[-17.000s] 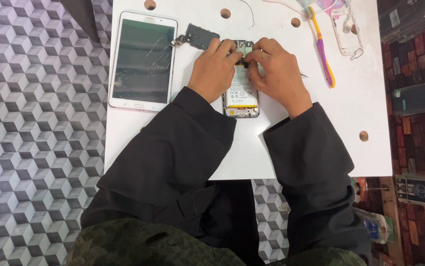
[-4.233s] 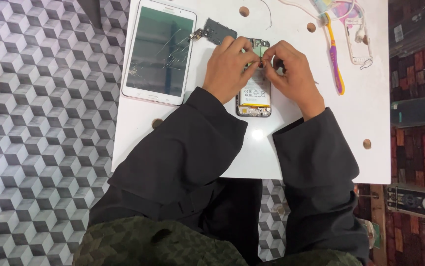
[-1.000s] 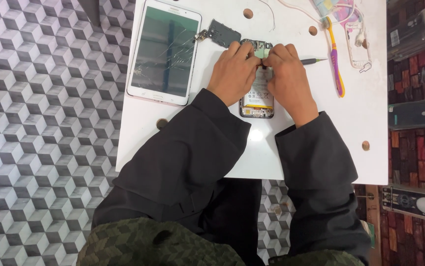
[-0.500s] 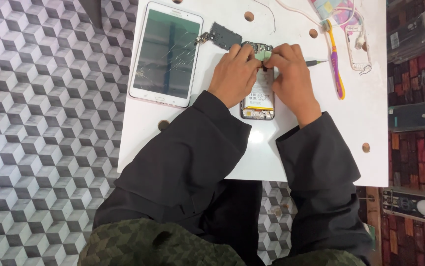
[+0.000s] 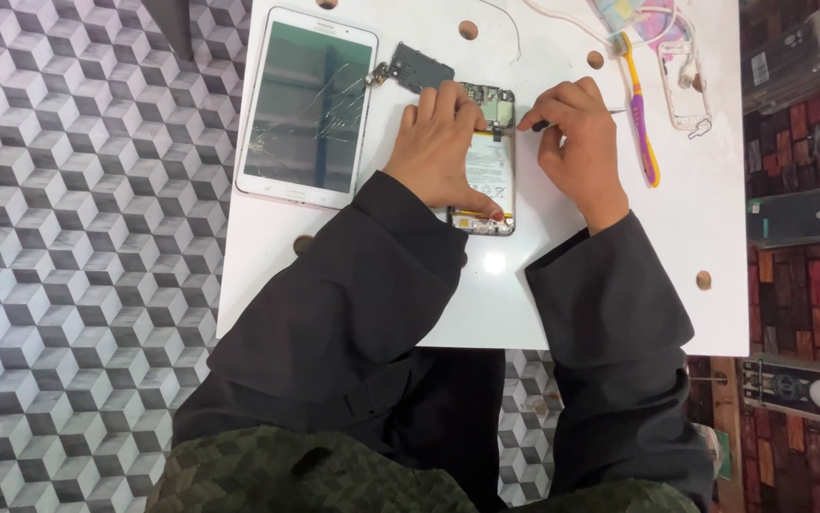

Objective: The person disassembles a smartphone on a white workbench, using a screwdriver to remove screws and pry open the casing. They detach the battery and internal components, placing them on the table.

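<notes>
On a small white table point(image 5: 619, 285), seen from above, a person in dark sleeves works on an opened smartphone. Going left to right: patterned grey cube tiles cover the floor point(image 5: 77, 237) beside the table. At the table's left part lies a white tablet point(image 5: 307, 106), screen up, its glass cracked; it sits apart from the hands, seemingly set aside. Just right of its top corner rests a dark plastic cover piece point(image 5: 421, 66), likely taken off the phone and parked within easy reach.

Next comes the left hand point(image 5: 443, 142), laid palm down across the left edge of the opened smartphone point(image 5: 490, 161). Its fingers are spread and pressed flat rather than curled, with the thumb reaching toward the phone's lower end, apparently to pin the device to the table. The phone lies at the table's centre, back removed, showing a pale battery and a circuit board at its top end.

Right of the phone, the right hand point(image 5: 576, 142) pinches a thin metal tool point(image 5: 581, 118), fingers closed around it; its dark tip points toward the phone's upper part. Whether the tip touches the board cannot be told.

Further right lie a yellow and purple toothbrush point(image 5: 640, 104) and a clear phone case point(image 5: 683, 81), both well apart from the work. Beyond the table's right edge, packaged items rest on a brick-patterned surface.
</notes>
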